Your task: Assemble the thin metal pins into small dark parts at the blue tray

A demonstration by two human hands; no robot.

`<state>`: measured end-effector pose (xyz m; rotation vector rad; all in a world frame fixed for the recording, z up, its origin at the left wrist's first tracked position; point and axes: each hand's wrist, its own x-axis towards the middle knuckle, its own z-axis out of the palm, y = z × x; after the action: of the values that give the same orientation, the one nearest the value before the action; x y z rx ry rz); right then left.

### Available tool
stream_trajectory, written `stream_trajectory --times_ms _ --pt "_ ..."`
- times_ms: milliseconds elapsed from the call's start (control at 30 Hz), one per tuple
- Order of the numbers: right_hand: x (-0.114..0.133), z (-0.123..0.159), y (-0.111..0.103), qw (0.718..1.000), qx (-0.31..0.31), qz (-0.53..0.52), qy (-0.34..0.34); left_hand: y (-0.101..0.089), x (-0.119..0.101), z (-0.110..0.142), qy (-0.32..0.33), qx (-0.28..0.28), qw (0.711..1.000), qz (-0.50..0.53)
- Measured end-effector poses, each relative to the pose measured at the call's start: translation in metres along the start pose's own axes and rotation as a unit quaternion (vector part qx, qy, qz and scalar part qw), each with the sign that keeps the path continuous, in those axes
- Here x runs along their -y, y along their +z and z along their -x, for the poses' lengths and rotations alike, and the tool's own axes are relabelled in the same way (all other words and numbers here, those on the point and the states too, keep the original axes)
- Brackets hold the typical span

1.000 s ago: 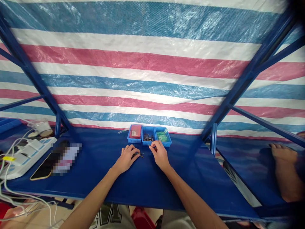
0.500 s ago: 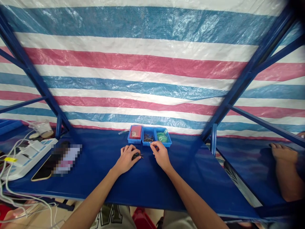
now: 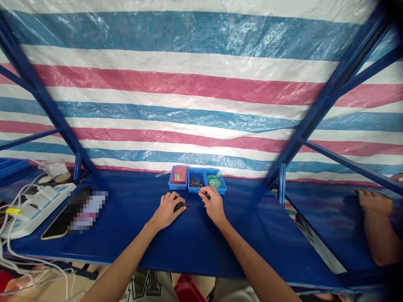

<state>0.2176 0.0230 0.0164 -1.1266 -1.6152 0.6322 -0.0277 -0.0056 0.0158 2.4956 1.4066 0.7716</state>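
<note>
My left hand (image 3: pixel 168 209) rests on the blue table with its fingers curled round a small bunch of dark screws (image 3: pixel 180 206), whose tips stick out by the thumb. My right hand (image 3: pixel 213 204) pinches one small screw (image 3: pixel 201 192) between thumb and fingertips, just in front of the bins. Beyond the hands stand three joined blue bins. Red packets lie in the left bin (image 3: pixel 170 185), loose dark screws in the middle bin (image 3: pixel 192 190), and green bags in the right bin (image 3: pixel 223 191).
A white power strip (image 3: pixel 37 209) with plugs and cables lies at the left, beside a phone (image 3: pixel 59 222). Blue frame posts (image 3: pixel 281 184) flank the table (image 3: pixel 195 251). Striped sheeting (image 3: pixel 189 88) hangs behind. Another person's hand (image 3: pixel 374 202) rests on the table at right.
The small screw in my right fingers has turned slightly, and the hand has shifted very little. My left hand stays where it was, round the bunch.
</note>
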Motion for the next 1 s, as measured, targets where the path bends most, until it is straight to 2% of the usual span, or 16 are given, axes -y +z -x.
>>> stream_trajectory --times_ms 167,367,433,600,667,867,1000 --pt "-0.001 -0.001 0.002 0.994 0.001 -0.073 0.077 -0.001 -0.001 0.000 0.006 -0.003 1.000 0.006" --pt "-0.005 -0.001 0.006 0.992 0.006 -0.096 0.082 -0.001 0.000 -0.001 0.015 -0.010 1.000 0.015" --pt "-0.006 -0.001 0.005 0.995 0.006 -0.061 0.073 0.000 0.000 -0.001 0.013 -0.008 1.000 0.020" --pt "-0.003 0.000 0.003 0.998 0.006 0.046 -0.039 0.000 -0.002 -0.002 0.014 -0.018 0.999 0.026" --pt "0.000 0.001 0.002 0.996 0.013 0.064 -0.057 -0.002 -0.003 -0.001 0.020 -0.020 0.999 0.025" --pt "0.005 0.001 0.001 0.995 0.015 0.072 -0.061 -0.006 -0.005 0.000 0.050 0.007 0.999 0.009" --pt "0.002 0.001 0.001 0.999 0.023 0.039 -0.018 -0.007 -0.006 0.000 0.047 0.025 0.999 0.002"
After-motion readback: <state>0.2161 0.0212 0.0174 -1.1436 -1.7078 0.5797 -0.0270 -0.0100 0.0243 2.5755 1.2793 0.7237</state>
